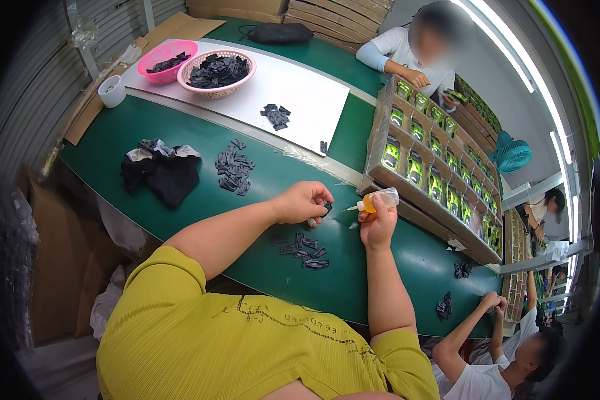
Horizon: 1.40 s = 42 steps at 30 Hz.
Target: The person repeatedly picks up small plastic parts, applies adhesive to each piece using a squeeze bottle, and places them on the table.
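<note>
My left hand (301, 203) pinches a small black part (328, 207) above the green table, its fingers hiding most of it. In my right hand (377, 227) is a small clear squeeze bottle (389, 196) with amber contents and a thin nozzle. The bottle is tilted, its nozzle aimed left at the black part with a gap between them. Below my hands lies a loose pile of small black parts (305, 250). Another pile of black parts (235, 169) sits farther left, beside a crumpled black cloth (161, 175).
On a white board (300, 93) stand a pink bowl (155, 75) and a pink basket (215, 92) of black pieces. A white cup (112, 91) is at left. A divided box (380, 175) of green-and-black items flanks my right. Co-workers sit across and to the right.
</note>
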Motion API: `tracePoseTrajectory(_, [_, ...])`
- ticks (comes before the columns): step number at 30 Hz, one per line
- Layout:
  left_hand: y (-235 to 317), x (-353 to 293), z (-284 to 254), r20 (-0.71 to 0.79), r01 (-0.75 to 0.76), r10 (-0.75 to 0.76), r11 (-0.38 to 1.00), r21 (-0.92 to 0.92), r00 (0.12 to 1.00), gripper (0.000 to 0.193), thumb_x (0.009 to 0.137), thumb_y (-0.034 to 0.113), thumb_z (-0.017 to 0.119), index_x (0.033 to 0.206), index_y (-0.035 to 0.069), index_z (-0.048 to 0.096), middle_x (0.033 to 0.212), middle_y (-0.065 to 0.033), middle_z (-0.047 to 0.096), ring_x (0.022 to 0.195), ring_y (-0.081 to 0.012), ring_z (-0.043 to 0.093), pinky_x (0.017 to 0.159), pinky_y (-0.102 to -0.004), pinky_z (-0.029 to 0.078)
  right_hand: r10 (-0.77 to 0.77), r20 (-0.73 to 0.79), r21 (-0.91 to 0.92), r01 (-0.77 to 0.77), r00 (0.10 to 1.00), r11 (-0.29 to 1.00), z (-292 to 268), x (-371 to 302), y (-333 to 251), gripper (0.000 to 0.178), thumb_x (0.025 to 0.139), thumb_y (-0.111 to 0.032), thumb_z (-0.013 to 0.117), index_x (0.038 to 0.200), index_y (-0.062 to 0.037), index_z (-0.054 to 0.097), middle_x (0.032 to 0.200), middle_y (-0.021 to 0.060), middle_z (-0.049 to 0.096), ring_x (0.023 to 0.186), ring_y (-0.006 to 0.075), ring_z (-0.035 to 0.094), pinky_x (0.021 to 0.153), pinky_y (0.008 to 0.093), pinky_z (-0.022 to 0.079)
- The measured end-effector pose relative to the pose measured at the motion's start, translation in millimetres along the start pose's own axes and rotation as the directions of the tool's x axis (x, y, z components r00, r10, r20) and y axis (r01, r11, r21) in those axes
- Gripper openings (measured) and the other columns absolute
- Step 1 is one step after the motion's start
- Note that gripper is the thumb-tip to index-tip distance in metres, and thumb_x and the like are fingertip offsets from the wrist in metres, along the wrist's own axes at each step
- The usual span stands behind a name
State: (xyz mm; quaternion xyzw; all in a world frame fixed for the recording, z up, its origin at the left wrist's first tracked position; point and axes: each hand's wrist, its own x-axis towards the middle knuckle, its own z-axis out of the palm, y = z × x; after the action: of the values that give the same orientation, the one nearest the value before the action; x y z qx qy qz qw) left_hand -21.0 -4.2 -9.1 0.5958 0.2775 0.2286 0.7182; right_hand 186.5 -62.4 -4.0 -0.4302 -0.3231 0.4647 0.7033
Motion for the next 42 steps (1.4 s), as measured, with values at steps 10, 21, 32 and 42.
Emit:
tracePoseTrajectory(10, [-10.2, -2.8, 1.2, -0.012, 0.002, -0.002, 0.999, -0.033, 1.0, 0.023, 0.081, -0.003, 0.056, 0.103, -0.004, 0.053, 0.074, -0.0074, 0.058, 0.058, -0.0143, 0.063, 0.051, -0.0253, 0.052, -0.008, -0.002, 0.026, 0.008, 1.0, 1.0, -4.6, -6.9, 7.7, 0.018, 0.083, -0.012, 0.061, 0.098, -0.0051, 0.052, 0.083, 0.0051, 0.059, 0.064, 0.0141, 0.058, 0.043, 0.0216, 0.043])
tracePoseTrajectory(21, [9.5, 2.8, 3.3, -0.093, 0.085, -0.079, 0.994, 0.068, 0.993, 0.03, 0.08, 0.002, 0.061, 0.107, -0.007, 0.053, 0.086, -0.0122, 0.06, 0.07, -0.0179, 0.066, 0.061, -0.0246, 0.053, -0.137, 0.099, 0.013, 0.136, 0.986, 0.991, 3.7, 2.7, 9.3, 0.011, 0.086, -0.013, 0.059, 0.09, -0.0028, 0.059, 0.082, 0.0057, 0.062, 0.066, 0.0144, 0.058, 0.049, 0.0238, 0.043])
tracePoseTrajectory(32, [11.0, -1.8, 8.4, -0.093, 0.124, -0.111, 0.982, 0.143, 0.989, 0.028, 0.08, 0.004, 0.061, 0.105, -0.008, 0.054, 0.091, -0.0141, 0.062, 0.071, -0.0171, 0.066, 0.064, -0.0252, 0.053, -0.29, 0.171, -0.208, 0.322, 0.942, 0.924, 12.3, -12.3, 10.8, 0.017, 0.083, -0.017, 0.066, 0.086, -0.0018, 0.06, 0.076, 0.0046, 0.062, 0.059, 0.0116, 0.057, 0.05, 0.0221, 0.045])
tracePoseTrajectory(42, [12.0, 1.6, 6.6, -0.102, 0.127, -0.112, 0.98, 0.151, 0.988, 0.03, 0.08, 0.004, 0.061, 0.106, -0.008, 0.055, 0.089, -0.014, 0.063, 0.069, -0.017, 0.066, 0.064, -0.0248, 0.052, -0.284, 0.219, -0.231, 0.332, 0.934, 0.914, 6.5, -9.1, 12.8, 0.016, 0.086, -0.012, 0.063, 0.096, -0.0004, 0.06, 0.085, 0.0083, 0.064, 0.068, 0.0144, 0.06, 0.053, 0.0236, 0.046])
